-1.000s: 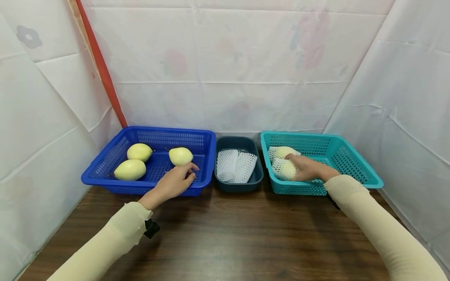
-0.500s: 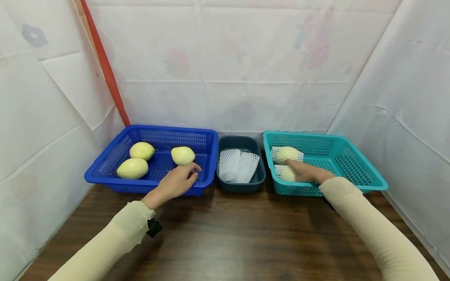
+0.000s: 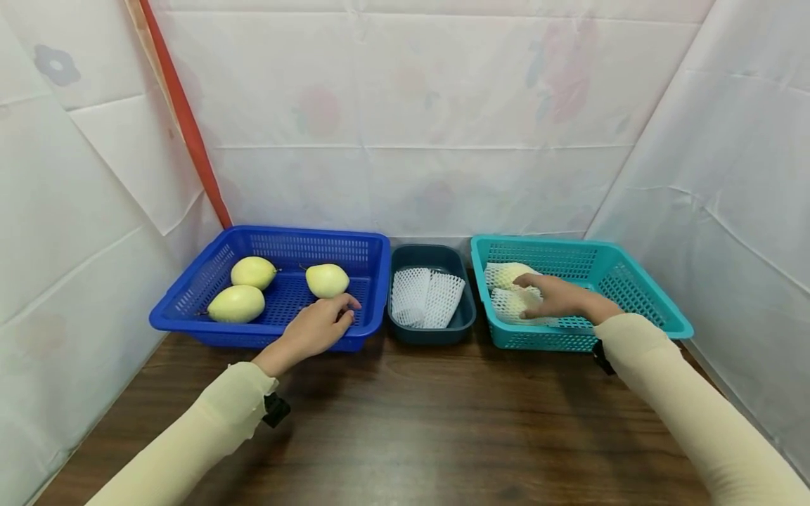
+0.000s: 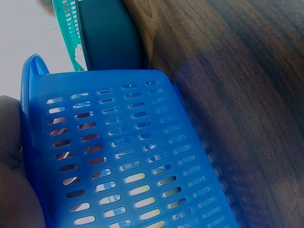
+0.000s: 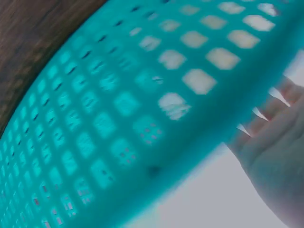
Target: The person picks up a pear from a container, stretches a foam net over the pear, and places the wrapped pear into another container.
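My right hand (image 3: 558, 296) hovers over the teal basket (image 3: 645, 309), its fingers spread and apart from each other. Just beneath them lies the front pear in a white foam net (image 3: 508, 303), with a second netted pear (image 3: 506, 273) behind it. Whether the fingertips still touch the front one is hard to tell. Over the front rim of the blue basket (image 3: 190, 316) lies my left hand (image 3: 315, 327), fingers loosely bent and holding nothing. A bare pear (image 3: 327, 280) sits right behind it. Two more pears, a front one (image 3: 237, 303) and a back one (image 3: 253, 272), lie at that basket's left.
Between the baskets stands a dark teal tub (image 3: 432, 337) holding white foam net sleeves (image 3: 411, 295). All three containers stand on a brown wooden table (image 3: 405, 422), close to a white cloth (image 3: 411, 105) at the back. Cloth also hangs at both sides.
My right hand has loosened from the front netted pear and lifted slightly to the right, leaving it in the teal basket. The left hand has stayed in place.
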### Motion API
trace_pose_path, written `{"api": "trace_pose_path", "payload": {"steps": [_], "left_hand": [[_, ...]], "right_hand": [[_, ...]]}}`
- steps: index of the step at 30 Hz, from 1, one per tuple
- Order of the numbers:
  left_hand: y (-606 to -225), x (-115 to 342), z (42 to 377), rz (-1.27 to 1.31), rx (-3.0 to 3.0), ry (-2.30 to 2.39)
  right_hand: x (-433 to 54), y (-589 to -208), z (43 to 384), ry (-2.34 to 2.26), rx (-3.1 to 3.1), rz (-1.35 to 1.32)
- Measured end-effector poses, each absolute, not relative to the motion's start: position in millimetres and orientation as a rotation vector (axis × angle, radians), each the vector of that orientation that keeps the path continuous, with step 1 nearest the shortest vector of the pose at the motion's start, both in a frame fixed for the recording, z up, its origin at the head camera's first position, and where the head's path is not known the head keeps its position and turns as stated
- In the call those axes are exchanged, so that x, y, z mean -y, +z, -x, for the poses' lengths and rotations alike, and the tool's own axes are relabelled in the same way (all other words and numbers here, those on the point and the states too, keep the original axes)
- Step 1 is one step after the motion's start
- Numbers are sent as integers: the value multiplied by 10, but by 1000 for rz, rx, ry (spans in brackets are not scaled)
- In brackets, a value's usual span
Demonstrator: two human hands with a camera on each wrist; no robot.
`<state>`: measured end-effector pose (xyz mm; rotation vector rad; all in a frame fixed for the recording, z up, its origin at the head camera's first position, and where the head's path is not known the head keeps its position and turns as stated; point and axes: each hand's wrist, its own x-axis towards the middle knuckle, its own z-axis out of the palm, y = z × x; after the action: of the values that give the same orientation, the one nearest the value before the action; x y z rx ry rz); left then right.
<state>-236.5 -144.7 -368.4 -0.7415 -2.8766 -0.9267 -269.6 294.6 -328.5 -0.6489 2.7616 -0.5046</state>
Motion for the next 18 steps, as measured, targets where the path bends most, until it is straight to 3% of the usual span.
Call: {"api": "trace_pose_path", "payload": {"steps": [9,18], "left_hand": [[-3690,1458,2357,708,2888,-879],[-3706,1449,2354,720,2877,-856]], "right_hand": [[-2788,-3179,2388,-726,-2982,754],[-2662,-3523,2105,-578,-3095,800]]}}
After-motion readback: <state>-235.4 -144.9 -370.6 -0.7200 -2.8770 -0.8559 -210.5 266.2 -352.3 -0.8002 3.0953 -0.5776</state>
